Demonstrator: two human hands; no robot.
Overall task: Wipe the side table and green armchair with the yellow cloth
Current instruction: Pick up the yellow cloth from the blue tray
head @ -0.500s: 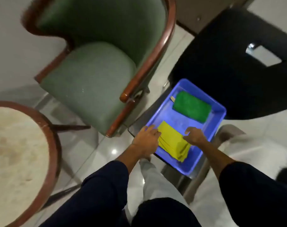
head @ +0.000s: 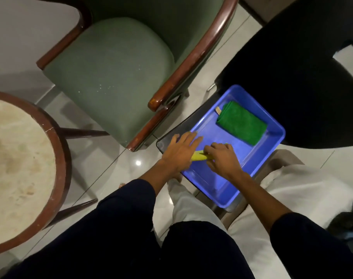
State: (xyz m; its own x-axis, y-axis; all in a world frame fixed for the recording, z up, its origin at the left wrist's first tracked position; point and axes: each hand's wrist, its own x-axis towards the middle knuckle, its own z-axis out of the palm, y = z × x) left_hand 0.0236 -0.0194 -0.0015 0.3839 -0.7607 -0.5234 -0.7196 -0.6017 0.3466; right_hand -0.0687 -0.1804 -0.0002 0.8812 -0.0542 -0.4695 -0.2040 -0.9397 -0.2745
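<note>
you are reaching with both hands into the shallow blue plastic tray (head: 272, 147) at the right of the scene, near your knees. the folded yellow cloth (head: 198, 157) is lying at the near-left end of that tray, mostly covered by your hands; only a narrow strip is showing between them. your right hand (head: 222, 156) is curling its fingers down over the cloth and appears to be closing on it, though the grip underneath is hidden. your left hand (head: 180, 151) is lying flat with fingers spread, resting over the tray's left rim beside the cloth and gripping nothing that i can confirm. a folded green cloth (head: 242, 121) is sitting at the far end of the same tray, well apart.

judgement: the cloth is looking light, soft and limp, so it is likely to unfold when lifted. pinching through the full folded stack at its near edge should be keeping it together. the green upholstered armchair with wooden arms (head: 111, 73) and the round wood-rimmed side table (head: 57, 141) are standing to the left, not yet wiped.
</note>
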